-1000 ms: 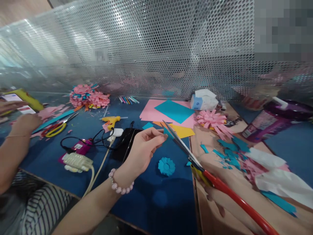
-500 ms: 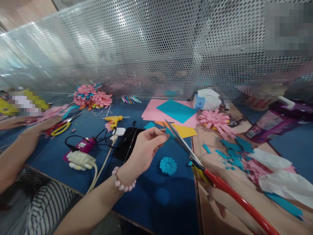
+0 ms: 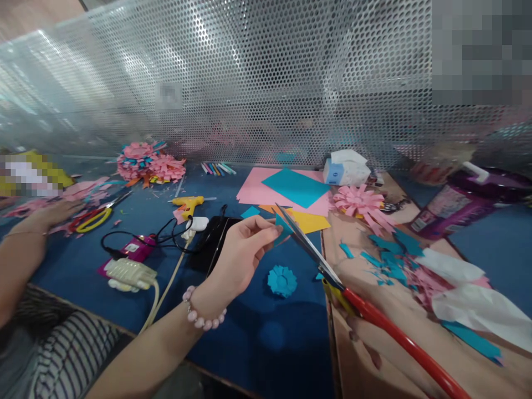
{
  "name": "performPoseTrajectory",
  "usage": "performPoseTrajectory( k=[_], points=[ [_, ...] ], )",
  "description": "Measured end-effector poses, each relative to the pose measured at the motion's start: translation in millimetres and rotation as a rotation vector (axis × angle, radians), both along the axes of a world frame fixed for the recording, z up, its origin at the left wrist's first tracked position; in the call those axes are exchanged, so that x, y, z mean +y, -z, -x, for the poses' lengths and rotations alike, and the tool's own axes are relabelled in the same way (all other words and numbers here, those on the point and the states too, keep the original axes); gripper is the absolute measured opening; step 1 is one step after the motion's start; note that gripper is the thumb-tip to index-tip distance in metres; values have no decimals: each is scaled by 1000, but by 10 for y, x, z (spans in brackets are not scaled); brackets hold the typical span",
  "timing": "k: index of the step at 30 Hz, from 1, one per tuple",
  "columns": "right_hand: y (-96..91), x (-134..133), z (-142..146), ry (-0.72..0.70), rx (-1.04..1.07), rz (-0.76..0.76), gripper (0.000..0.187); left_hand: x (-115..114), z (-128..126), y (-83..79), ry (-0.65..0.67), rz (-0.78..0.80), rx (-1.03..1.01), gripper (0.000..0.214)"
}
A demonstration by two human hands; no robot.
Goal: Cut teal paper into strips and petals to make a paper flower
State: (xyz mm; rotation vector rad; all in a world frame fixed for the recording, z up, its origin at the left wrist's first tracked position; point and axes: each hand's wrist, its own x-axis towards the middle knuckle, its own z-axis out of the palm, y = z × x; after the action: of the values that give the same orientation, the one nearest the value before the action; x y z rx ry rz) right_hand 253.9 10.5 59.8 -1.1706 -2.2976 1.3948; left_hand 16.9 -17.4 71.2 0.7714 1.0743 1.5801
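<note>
Pinched between the thumb and fingers of my left hand [image 3: 245, 249] is a small piece of blue paper [image 3: 283, 227]. My right hand [image 3: 374, 316] is closed around the red and yellow handles of a pair of scissors [image 3: 316, 256]. The scissors' blades point up and left, slightly parted, beside the blue paper. Below the paper, a blue paper flower [image 3: 282, 281] lies on the blue table. Part of my right hand is hidden behind the red handle.
Pink sheets [image 3: 253, 185], a blue sheet [image 3: 295, 187] and yellow paper [image 3: 310, 220] lie ahead. A glue gun [image 3: 189, 205], a power strip [image 3: 131, 271] and a black phone [image 3: 211, 244] are left. Rightward are blue scraps [image 3: 393, 257] and a purple bottle [image 3: 453, 199]. A co-worker's arm [image 3: 25, 249] reaches in.
The whole view has shifted slightly. The blue paper in my left hand shows more of its face beside the blades. The co-worker's hand has moved away from the other scissors.
</note>
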Motion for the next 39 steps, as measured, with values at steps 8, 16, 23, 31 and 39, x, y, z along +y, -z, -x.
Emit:
performPoseTrajectory(
  k=[8, 16, 23, 31, 39],
  points=[
    [-2, 13, 12, -11, -6, 6, 22, 11, -7, 35, 20, -33, -10, 18],
    [0, -30, 13, 31, -11, -11, 19, 4, -13, 30, 20, -14, -3, 18],
    [2, -46, 16, 48, -19, -28, 15, 11, -6, 33, 26, 8, -9, 18],
    [-12, -36, 17, 49, -50, -62, 19, 20, -8, 41, 28, 14, -1, 17],
    [-14, -37, 0, 47, -45, -57, 23, 22, -8, 36, 29, 18, 2, 16]
  ],
)
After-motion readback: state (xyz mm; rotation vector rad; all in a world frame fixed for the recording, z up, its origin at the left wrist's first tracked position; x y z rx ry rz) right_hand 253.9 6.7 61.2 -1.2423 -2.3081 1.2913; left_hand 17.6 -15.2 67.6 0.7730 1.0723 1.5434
